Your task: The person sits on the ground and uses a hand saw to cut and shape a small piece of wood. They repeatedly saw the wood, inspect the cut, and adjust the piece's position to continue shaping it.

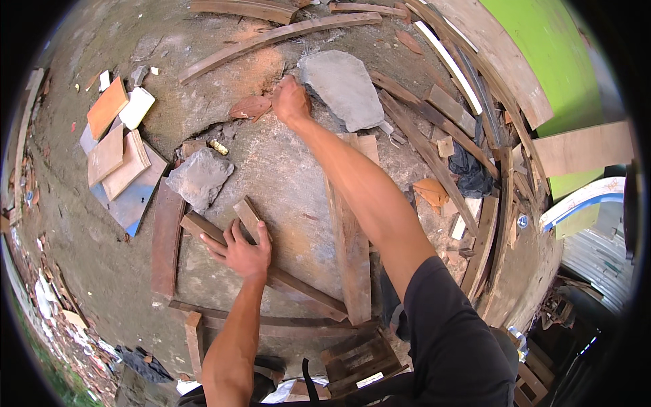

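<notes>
My left hand (245, 254) lies over a long wooden bar (305, 293), its fingers spread. A short wood block (248, 211) is gripped between its thumb and forefinger, with the block's lower end hidden by the hand. Farther ahead, my right hand (291, 100) is closed with its fingertips down at the ground, between a dry brown leaf (250, 107) and a flat grey stone slab (342, 88). Whatever it may pinch is hidden. A rough grey rock (200, 178) sits ahead and to the left of my left hand. Under my right forearm runs a wide wooden plank (350, 251).
Tile and board pieces (125, 163) are piled at the left. A reddish-brown plank (167, 237) lies beside the rock. Several long timbers (434, 163) stretch along the right, near a black plastic bag (469, 169). A curved beam (278, 37) lies at the far side.
</notes>
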`<control>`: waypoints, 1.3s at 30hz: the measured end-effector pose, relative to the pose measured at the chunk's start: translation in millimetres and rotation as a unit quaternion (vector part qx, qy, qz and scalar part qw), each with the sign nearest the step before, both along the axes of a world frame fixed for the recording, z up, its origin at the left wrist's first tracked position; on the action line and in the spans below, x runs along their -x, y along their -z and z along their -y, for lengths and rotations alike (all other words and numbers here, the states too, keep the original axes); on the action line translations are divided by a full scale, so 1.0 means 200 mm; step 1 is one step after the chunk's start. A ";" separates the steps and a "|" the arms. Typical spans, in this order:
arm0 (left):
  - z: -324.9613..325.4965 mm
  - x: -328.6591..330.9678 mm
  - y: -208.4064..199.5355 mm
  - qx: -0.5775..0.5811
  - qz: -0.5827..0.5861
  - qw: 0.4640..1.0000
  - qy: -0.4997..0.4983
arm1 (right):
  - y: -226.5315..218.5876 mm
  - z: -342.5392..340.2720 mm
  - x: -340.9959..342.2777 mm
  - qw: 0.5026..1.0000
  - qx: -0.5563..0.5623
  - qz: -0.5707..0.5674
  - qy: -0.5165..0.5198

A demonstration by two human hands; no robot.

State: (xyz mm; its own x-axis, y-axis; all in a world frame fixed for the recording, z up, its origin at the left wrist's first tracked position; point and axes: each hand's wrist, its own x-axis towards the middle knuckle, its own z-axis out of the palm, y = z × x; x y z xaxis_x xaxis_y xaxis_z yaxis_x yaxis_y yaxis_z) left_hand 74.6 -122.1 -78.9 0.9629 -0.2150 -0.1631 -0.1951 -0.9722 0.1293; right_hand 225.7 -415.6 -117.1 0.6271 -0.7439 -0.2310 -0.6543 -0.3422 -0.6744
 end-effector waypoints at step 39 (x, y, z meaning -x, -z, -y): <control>0.04 0.03 -0.04 -0.055 -0.051 0.997 -0.002 | -0.41 -0.81 1.48 0.735 -0.578 0.231 0.269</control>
